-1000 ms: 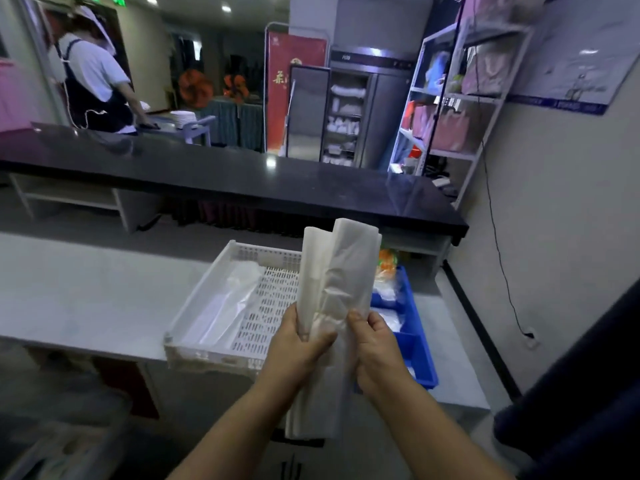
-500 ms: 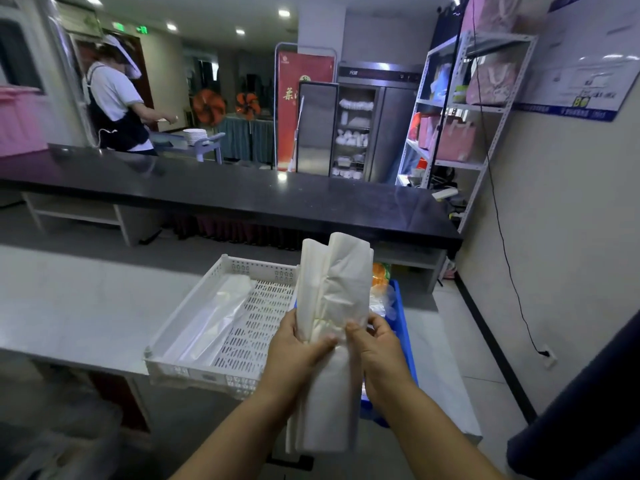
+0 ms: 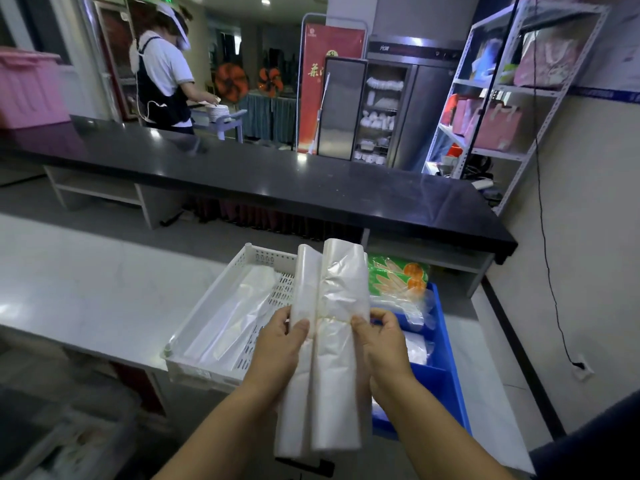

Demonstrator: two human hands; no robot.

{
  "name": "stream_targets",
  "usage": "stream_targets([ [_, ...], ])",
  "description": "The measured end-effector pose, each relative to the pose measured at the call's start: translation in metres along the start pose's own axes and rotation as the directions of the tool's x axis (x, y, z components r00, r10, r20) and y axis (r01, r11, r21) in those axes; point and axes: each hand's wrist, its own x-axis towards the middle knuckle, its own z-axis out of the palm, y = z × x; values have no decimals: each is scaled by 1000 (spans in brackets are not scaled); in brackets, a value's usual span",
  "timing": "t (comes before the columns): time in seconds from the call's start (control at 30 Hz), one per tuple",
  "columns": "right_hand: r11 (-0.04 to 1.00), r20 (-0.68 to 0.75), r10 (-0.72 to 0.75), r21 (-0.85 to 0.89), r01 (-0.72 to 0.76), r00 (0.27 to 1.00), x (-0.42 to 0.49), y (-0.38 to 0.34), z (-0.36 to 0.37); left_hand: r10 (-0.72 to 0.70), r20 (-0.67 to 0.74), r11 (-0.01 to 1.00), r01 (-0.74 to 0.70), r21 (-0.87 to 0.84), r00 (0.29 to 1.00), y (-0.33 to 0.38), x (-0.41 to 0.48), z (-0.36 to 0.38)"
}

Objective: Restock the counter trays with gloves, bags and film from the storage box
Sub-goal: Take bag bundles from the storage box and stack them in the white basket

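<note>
I hold a folded bundle of translucent white plastic bags (image 3: 329,375) upright in front of me, bound round its middle by a thin band. My left hand (image 3: 278,355) grips its left edge with the thumb on the front. My right hand (image 3: 381,344) grips the right edge, thumb pressed by the band. Behind the bundle a white perforated tray (image 3: 207,341) lies on the pale counter and holds clear plastic sheets (image 3: 235,317). To its right a blue tray (image 3: 443,379) holds clear packets and a green and orange packet (image 3: 394,275).
A black raised counter (image 3: 277,181) runs across behind the trays. A person in an apron works at a cart at the far left. Metal shelving (image 3: 502,98) with pink bags stands at the right wall. A storage box (image 3: 52,441) sits low at my left.
The bundle stays upright in both hands. The view has drawn closer to the trays and tilted, and the green and orange packet now shows beside the bundle.
</note>
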Motion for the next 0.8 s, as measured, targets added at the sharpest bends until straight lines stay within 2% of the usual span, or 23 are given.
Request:
stream_targets([
  [0.13, 999, -1, 23, -25, -23, 1000, 23, 4, 36, 10, -80, 997, -3, 76, 997, -7, 34, -56],
  [0.3, 981, -26, -12, -192, 7, 1000, 57, 14, 89, -7, -189, 995, 26, 101, 982, -10, 89, -130],
  [0.43, 945, -99, -46, -326, 12, 994, 84, 29, 132, -41, -190, 996, 55, 70, 981, -12, 131, -168],
  [0.6, 758, -124, -157, -651, 39, 980, 99, 52, 166, -66, -108, 995, 73, 61, 992, -16, 179, -188],
  [0.7, 710, -158, -140, -704, -12, 977, 96, 69, 176, -90, -26, 994, 91, 65, 996, -19, 202, -190],
  [0.8, 579, -142, -183, -816, -10, 973, 93, 72, 179, -102, 50, 993, 98, 68, 994, -20, 219, -187],
])
